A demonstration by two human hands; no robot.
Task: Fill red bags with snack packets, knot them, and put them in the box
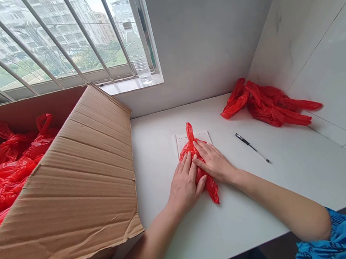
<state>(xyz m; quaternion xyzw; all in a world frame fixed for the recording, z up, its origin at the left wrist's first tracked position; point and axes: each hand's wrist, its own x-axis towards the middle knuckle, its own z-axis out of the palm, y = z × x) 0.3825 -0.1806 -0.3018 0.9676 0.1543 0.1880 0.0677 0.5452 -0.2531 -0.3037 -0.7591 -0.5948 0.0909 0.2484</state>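
A red plastic bag (213,190) lies bunched on the white table, partly over a sheet or pad of white paper (206,135) with printed marks. My left hand (185,185) rests on the bag from the lower left, its fingers stretched out and pressing down. From the right, my right hand (214,161) lies flat on the same bag, fingers extended, its thumb close to the left fingertips. One twisted end of the bag sticks up past the hands, and another hangs out below them. The middle of the bag is hidden under the palms.
At left, a large open cardboard box (79,185) holds several red plastic bags (17,169). A black-and-clear pen (252,148) lies right of my hands. More red bags (268,102) are heaped by the tiled wall. A clear bottle (138,55) stands on the barred window's sill.
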